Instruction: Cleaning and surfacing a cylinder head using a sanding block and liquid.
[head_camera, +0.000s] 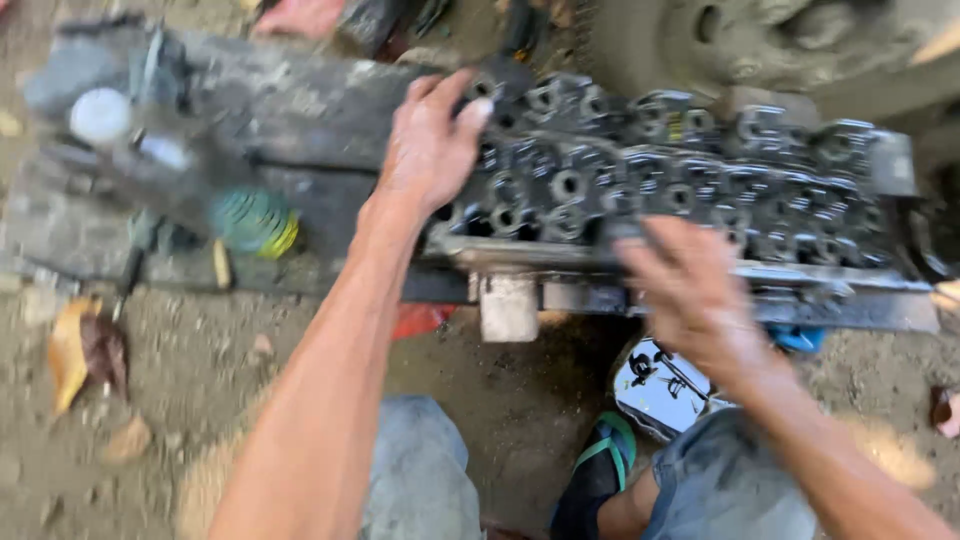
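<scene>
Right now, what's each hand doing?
Left hand: open, fingers spread flat on the engine cylinder head.
Right hand: blurred, open over its near edge, gripping nothing visible.

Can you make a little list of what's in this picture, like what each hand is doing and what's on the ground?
Left hand: flat on the engine head's left end
Right hand: blurred, at its near edge
Engine head: grey, greasy, resting on a plank
On plank: white cap, green-yellow coil
Ground: dirt, dry leaf
Foot: green sandal
</scene>
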